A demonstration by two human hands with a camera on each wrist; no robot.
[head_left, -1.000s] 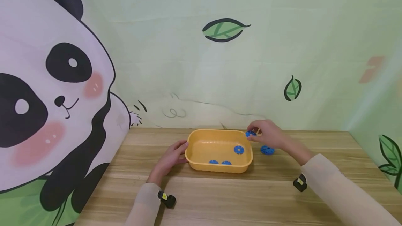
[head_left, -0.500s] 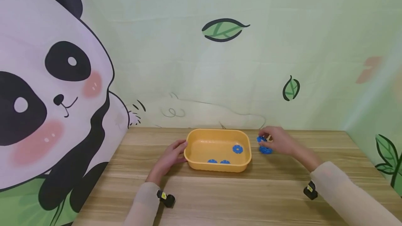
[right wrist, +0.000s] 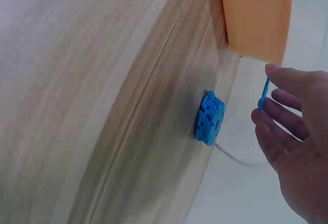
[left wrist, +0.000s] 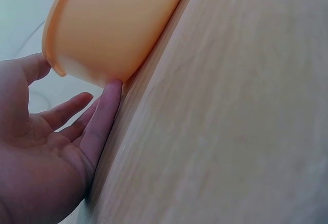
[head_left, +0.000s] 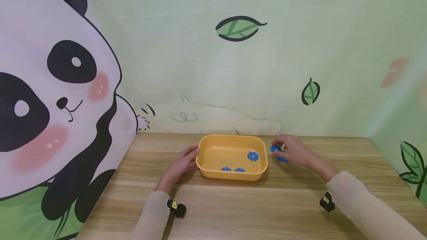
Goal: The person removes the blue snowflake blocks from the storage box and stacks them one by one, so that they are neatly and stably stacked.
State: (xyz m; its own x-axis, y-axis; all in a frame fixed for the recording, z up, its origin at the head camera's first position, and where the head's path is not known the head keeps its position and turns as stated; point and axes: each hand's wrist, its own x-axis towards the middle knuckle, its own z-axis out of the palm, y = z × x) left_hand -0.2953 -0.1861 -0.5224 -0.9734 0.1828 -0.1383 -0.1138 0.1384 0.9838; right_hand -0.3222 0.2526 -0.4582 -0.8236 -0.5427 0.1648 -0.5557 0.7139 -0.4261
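Note:
A yellow plastic basin (head_left: 230,176) sits on the wooden table, with three blue notched discs in it: one disc (head_left: 252,156) toward the right, two partly hidden behind the front wall. At its left end my left hand (head_left: 179,165) touches it, the thumb at the rim and a straight finger against the lower wall (left wrist: 97,34). To the right of the basin, my right hand (head_left: 293,150) pinches a blue notched disc (right wrist: 264,96) between thumb and fingers. Just below that hand lies a small stack of blue discs (right wrist: 210,119), partly covered by the hand in the head view.
The wooden table (head_left: 213,210) runs back to a pale green cloth backdrop (head_left: 186,66) printed with leaves and a large panda (head_left: 63,103). Small black cameras are strapped at the left wrist (head_left: 178,209) and right wrist (head_left: 327,202).
My right hand, with a blue disc in its fingers, has moved from the basin's right rim rightward to the stack, then slightly back left. My left hand and the basin stay put.

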